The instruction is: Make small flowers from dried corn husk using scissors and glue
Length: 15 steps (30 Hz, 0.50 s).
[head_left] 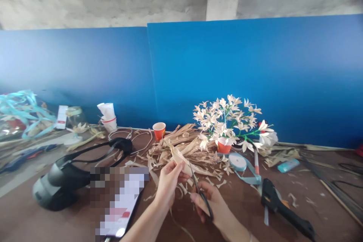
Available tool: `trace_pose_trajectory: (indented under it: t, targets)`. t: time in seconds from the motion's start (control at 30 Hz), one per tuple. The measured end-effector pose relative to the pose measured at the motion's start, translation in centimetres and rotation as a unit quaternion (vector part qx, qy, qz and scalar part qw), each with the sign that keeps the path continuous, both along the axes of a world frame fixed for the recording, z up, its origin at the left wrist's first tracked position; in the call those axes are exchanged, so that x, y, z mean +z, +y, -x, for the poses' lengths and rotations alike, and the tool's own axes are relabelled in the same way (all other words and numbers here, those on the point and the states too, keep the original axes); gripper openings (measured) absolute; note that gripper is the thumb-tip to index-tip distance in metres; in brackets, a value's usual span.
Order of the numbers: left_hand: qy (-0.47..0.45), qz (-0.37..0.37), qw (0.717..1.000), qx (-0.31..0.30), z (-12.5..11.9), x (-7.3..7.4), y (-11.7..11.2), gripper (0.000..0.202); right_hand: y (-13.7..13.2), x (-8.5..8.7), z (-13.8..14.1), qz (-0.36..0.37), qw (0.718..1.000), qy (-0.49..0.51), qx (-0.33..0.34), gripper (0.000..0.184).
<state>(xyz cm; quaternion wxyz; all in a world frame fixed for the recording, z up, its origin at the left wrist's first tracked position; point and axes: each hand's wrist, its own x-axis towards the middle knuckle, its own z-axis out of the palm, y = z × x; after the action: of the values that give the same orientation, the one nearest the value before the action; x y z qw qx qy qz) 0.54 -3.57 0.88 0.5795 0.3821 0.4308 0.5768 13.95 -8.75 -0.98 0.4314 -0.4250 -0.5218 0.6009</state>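
Corn husk [178, 155] is pinched between thumb and fingers of the left hand [169, 178], above the table [238, 200], short of its far edge; those fingers cover part of it. Its long axis slants, one end toward the far edge and leftward. The right hand [214, 199] is curled around scissors [202, 194], hiding part of the handles; the blades point toward the far edge, slightly left, whether touching the husk I cannot tell. Mosaic obscures the phone [124, 204].

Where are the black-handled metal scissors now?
Head view, low, right of centre: the black-handled scissors are in the right hand, blades beside the pale dried husk in the left hand.
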Motion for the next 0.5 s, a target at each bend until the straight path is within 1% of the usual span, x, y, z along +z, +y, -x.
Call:
trace_pose_trajectory:
  t: [0.27,0.5]
  targets:
    - [-0.005,0.019,1.000,0.016,0.21,0.29,-0.02,0.031,0.04,-0.19,0.07,0.000,1.000,-0.015,0.004,0.044]
    - [0.000,0.021,1.000,0.007,0.29,0.45,0.05,0.031,0.22,-0.09,0.00,0.001,0.999,-0.035,0.005,0.041]
